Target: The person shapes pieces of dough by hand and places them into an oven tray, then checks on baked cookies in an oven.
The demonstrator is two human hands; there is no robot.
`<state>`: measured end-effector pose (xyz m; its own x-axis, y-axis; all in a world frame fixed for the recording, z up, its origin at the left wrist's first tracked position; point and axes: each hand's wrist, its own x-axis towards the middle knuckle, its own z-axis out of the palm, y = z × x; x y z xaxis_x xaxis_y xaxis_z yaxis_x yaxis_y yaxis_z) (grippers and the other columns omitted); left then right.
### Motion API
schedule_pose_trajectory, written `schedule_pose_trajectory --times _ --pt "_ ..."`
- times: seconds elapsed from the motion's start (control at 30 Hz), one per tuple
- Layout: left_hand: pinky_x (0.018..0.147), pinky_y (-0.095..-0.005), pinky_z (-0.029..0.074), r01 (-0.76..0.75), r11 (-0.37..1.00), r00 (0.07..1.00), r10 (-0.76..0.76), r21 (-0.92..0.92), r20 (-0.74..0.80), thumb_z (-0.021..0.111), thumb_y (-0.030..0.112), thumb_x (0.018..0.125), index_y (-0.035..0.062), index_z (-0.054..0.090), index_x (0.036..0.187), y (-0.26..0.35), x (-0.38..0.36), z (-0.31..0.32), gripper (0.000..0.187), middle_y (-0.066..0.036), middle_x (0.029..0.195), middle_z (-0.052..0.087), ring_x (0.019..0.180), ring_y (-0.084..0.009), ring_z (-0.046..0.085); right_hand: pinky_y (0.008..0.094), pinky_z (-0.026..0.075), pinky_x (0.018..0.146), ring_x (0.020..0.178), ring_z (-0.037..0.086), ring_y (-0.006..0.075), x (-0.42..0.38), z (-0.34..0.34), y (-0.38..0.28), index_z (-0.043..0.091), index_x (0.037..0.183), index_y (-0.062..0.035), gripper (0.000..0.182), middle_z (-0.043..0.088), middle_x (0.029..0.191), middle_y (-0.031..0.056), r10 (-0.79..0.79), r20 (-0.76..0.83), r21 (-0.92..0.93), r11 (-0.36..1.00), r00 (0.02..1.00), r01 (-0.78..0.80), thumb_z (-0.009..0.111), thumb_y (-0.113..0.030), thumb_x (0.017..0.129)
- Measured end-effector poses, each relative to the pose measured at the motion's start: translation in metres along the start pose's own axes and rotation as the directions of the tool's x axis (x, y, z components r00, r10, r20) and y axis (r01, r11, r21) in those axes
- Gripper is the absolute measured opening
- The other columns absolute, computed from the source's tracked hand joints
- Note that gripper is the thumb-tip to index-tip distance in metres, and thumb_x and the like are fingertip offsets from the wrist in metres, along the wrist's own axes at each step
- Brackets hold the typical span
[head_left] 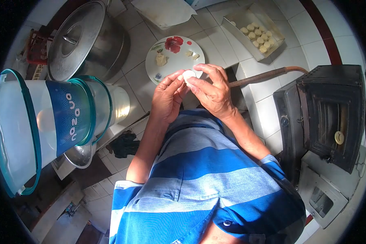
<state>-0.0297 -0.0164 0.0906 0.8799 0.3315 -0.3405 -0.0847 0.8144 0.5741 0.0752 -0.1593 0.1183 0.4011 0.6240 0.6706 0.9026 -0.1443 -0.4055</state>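
A small, white, rounded piece of dough is held between both hands above the near part of a plate. My left hand grips it from the left, its thumb and fingers curled against it. From the right, the thumb of my right hand presses on the dough while the index finger arches over it. Below them is a white plate with red flowers painted on it. A larger lump of dough and a few small pieces lie on this plate.
At the upper right, a rectangular tray holds several pale round pieces. A large lidded metal pot and clear buckets with teal handles stand left. A white sheet lies beyond the plate. A dark oven is at right.
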Motion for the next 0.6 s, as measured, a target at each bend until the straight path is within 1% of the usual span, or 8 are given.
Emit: schedule_pose_trajectory --times 0.07,0.17,0.23,0.3,0.4,0.43,0.5,0.6 --pt "0.094 -0.0337 0.061 -0.005 1.000 1.000 0.006 -0.020 0.011 0.061 0.007 0.103 -0.0051 0.059 0.128 0.001 0.001 0.001 0.028 -0.014 0.123 0.068 0.107 -0.0197 0.069 0.0405 0.052 0.095 0.112 0.063 0.0311 0.002 0.001 -0.003 0.073 0.119 -0.0109 0.036 0.065 0.123 0.0104 0.205 0.010 0.225 0.953 0.979 -0.202 0.080 -0.009 0.083" --pt "0.091 -0.0329 0.061 0.006 0.995 0.999 -0.001 -0.095 0.050 0.062 0.007 0.102 -0.0045 0.059 0.125 0.008 -0.002 0.007 0.026 -0.014 0.121 0.068 0.106 -0.0193 0.069 0.0412 0.053 0.097 0.116 0.064 0.0308 -0.002 0.003 0.003 0.067 0.130 -0.0106 0.046 0.065 0.127 0.0123 0.291 0.118 0.331 0.890 0.949 -0.314 0.078 -0.011 0.086" --pt "0.090 -0.0325 0.062 0.023 0.989 0.997 -0.012 -0.147 0.079 0.063 0.006 0.101 -0.0043 0.059 0.123 0.010 -0.001 0.006 0.024 -0.014 0.120 0.068 0.106 -0.0193 0.069 0.0411 0.052 0.098 0.116 0.064 0.0308 -0.004 0.006 0.008 0.064 0.134 -0.0102 0.049 0.066 0.127 0.0131 0.274 0.142 0.345 0.887 0.951 -0.307 0.078 -0.010 0.086" --pt "0.089 -0.0321 0.062 -0.009 0.993 1.000 0.012 0.114 -0.024 0.062 0.007 0.101 -0.0039 0.060 0.120 0.007 0.001 -0.001 0.022 -0.015 0.119 0.069 0.107 -0.0198 0.069 0.0410 0.052 0.099 0.115 0.065 0.0307 -0.003 0.005 0.007 0.062 0.137 -0.0098 0.053 0.067 0.128 0.0139 0.254 0.169 0.363 0.882 0.952 -0.300 0.077 -0.010 0.087" --pt "0.091 -0.0322 0.061 -0.044 0.985 0.997 0.054 0.169 -0.055 0.062 0.007 0.101 -0.0045 0.060 0.123 0.004 -0.002 0.005 0.025 -0.016 0.119 0.068 0.108 -0.0201 0.069 0.0410 0.053 0.099 0.113 0.067 0.0315 0.001 0.003 0.001 0.059 0.140 -0.0090 0.055 0.067 0.128 0.0148 0.243 0.194 0.356 0.885 0.950 -0.299 0.076 -0.010 0.087" --pt "0.091 -0.0322 0.061 -0.044 0.985 0.997 0.054 0.169 -0.055 0.062 0.007 0.101 -0.0045 0.060 0.123 0.004 -0.001 0.004 0.025 -0.016 0.119 0.068 0.108 -0.0201 0.069 0.0410 0.053 0.099 0.113 0.066 0.0322 -0.002 0.005 0.004 0.059 0.141 -0.0094 0.057 0.067 0.128 0.0146 0.263 0.203 0.360 0.876 0.943 -0.322 0.077 -0.011 0.087" --pt "0.091 -0.0322 0.061 -0.004 1.000 1.000 0.004 -0.006 -0.004 0.062 0.006 0.101 -0.0052 0.059 0.127 0.006 0.000 0.000 0.029 -0.015 0.119 0.068 0.108 -0.0198 0.069 0.0410 0.053 0.099 0.114 0.066 0.0329 -0.003 0.008 0.006 0.058 0.142 -0.0099 0.059 0.067 0.128 0.0145 0.282 0.213 0.367 0.864 0.936 -0.344 0.077 -0.011 0.086" --pt "0.092 -0.0326 0.062 0.021 0.999 1.000 -0.021 -0.039 -0.006 0.063 0.004 0.101 -0.0055 0.059 0.130 0.004 0.002 -0.003 0.031 -0.013 0.118 0.068 0.108 -0.0198 0.069 0.0409 0.052 0.101 0.117 0.065 0.0337 0.000 0.005 0.004 0.063 0.135 -0.0089 0.052 0.067 0.127 0.0138 0.372 0.243 0.451 0.774 0.896 -0.444 0.078 -0.013 0.086"
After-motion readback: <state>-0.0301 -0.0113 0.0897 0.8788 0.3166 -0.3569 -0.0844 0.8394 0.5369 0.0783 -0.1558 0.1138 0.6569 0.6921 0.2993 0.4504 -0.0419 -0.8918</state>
